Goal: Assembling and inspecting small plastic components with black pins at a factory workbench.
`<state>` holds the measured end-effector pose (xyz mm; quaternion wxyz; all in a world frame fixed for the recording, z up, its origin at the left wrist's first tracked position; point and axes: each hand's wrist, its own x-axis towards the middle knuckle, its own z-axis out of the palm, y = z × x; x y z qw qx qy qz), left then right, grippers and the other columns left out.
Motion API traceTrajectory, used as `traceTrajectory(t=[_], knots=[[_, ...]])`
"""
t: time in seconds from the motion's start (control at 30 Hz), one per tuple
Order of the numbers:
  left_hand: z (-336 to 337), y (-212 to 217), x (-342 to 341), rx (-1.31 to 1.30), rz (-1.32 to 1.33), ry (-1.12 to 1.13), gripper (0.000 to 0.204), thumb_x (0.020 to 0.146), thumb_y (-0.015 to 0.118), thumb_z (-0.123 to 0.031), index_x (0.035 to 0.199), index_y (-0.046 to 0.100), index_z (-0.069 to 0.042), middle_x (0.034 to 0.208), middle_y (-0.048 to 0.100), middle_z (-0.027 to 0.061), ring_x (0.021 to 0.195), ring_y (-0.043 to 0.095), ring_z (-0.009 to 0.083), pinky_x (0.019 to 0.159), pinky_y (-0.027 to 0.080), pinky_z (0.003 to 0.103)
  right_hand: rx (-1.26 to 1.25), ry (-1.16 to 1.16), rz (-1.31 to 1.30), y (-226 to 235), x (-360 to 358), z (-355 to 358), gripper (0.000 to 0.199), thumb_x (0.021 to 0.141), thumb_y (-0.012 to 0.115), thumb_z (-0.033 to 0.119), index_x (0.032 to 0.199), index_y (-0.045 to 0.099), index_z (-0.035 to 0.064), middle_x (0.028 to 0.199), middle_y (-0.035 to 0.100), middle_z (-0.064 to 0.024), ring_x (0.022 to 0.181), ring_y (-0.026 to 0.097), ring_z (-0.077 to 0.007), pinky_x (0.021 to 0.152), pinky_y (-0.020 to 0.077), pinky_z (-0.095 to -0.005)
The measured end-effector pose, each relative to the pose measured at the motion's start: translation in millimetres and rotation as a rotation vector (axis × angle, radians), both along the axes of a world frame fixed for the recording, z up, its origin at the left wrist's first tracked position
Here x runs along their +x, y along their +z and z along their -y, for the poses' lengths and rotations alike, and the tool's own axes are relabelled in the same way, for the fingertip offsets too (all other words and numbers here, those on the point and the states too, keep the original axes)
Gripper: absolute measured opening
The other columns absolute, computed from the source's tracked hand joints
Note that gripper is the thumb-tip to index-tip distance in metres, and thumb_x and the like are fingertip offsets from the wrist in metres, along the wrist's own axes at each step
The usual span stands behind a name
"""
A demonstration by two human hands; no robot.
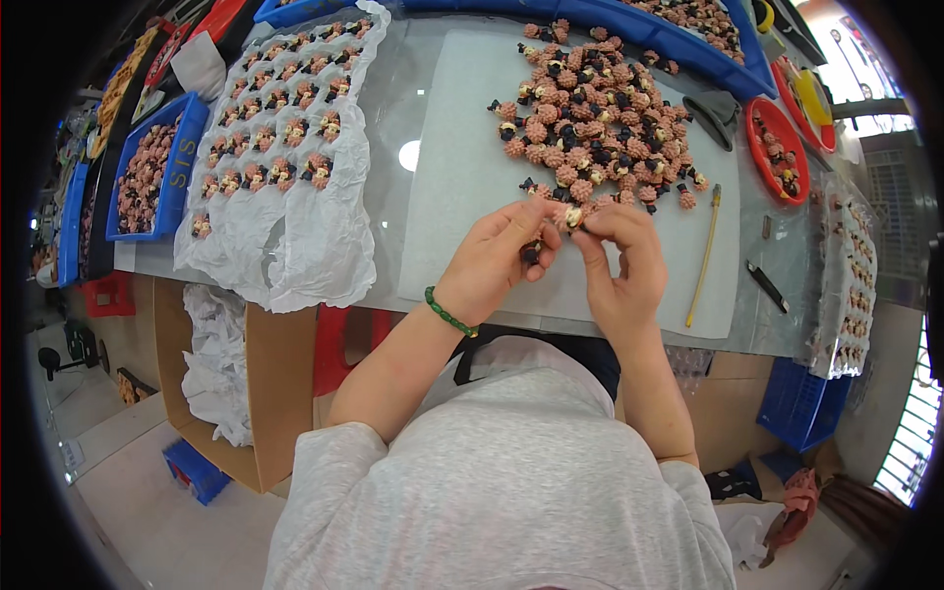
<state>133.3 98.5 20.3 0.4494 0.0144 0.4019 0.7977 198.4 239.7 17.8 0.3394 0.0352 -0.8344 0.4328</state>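
Observation:
Above the white sheet [452, 197], both of my hands meet at a small figurine [572, 218] with a pink, curly-looking top and a cream part. My left hand [489, 251], with a green bead bracelet [450, 313] at its wrist, pinches the figurine from the left. A small dark piece [532, 253] also sits in its curled fingers. From the right, thumb and fingers of my right hand [626, 258] close on the same figurine. Just beyond lies a loose pile of similar pink and black figurines [590, 118].
To the left, figurines stand in rows on crumpled white paper [226, 261], beside a blue bin [184, 167] of pink pieces. Right of the pile are a yellow stick [704, 261], a black-handled tool [767, 286] and a red bowl [755, 138]. A cardboard box [278, 393] stands below the table.

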Motion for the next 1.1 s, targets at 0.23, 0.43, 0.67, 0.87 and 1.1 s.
traceTrajectory(t=[0.23, 0.43, 0.67, 0.87, 1.1], knots=[[2, -6, 3, -0.036, -0.276, 0.019, 0.023, 0.091, 0.048, -0.019, 0.100, 0.057, -0.001, 0.082, 0.057, -0.0001, 0.071, 0.049, 0.0057, 0.059, 0.040, 0.019, -0.687, 0.162, 0.185, -20, 22, 16, 0.027, 0.078, 0.061, -0.004, 0.102, 0.050, -0.0037, 0.097, 0.055, -0.0124, 0.088, 0.056, -0.0155, 0.077, 0.0492, -0.0254], [3, -4, 6, -0.109, -0.407, 0.065, 0.017, 0.085, 0.055, -0.007, 0.101, 0.057, 0.000, 0.089, 0.059, 0.0038, 0.075, 0.053, 0.0073, 0.066, 0.043, 0.020, -0.585, 0.147, 0.084, -18, 23, 20, 0.038, 0.076, 0.063, -0.006, 0.110, 0.046, -0.0038, 0.101, 0.053, -0.0129, 0.093, 0.055, -0.0166, 0.079, 0.0498, -0.0272], [8, -15, 5, 0.050, -0.304, 0.073, 0.026, 0.081, 0.056, 0.000, 0.107, 0.052, -0.001, 0.099, 0.057, 0.0063, 0.086, 0.053, 0.0097, 0.072, 0.045, 0.023, -0.541, 0.129, 0.030, -26, 24, 20, 0.041, 0.074, 0.064, -0.007, 0.111, 0.046, -0.0036, 0.100, 0.054, -0.0127, 0.093, 0.055, -0.0172, 0.081, 0.0494, -0.0282], [9, -1, 3, 0.086, -0.147, 0.029, 0.029, 0.081, 0.053, 0.003, 0.110, 0.050, -0.002, 0.107, 0.054, 0.0072, 0.093, 0.053, 0.0118, 0.078, 0.046, 0.025, -0.408, 0.104, 0.039, -23, 23, 11, 0.030, 0.074, 0.065, -0.005, 0.101, 0.053, -0.0035, 0.094, 0.057, -0.0111, 0.090, 0.056, -0.0165, 0.078, 0.0485, -0.0271], [12, -1, 0, -0.134, -0.458, 0.073, 0.028, 0.085, 0.048, 0.000, 0.113, 0.049, 0.001, 0.108, 0.054, 0.0077, 0.094, 0.054, 0.0123, 0.080, 0.047, 0.027, -0.441, 0.199, 0.153, -10, 12, 8, 0.016, 0.076, 0.066, 0.001, 0.089, 0.058, -0.0026, 0.092, 0.058, -0.0096, 0.083, 0.055, -0.0141, 0.073, 0.0462, -0.0239]])
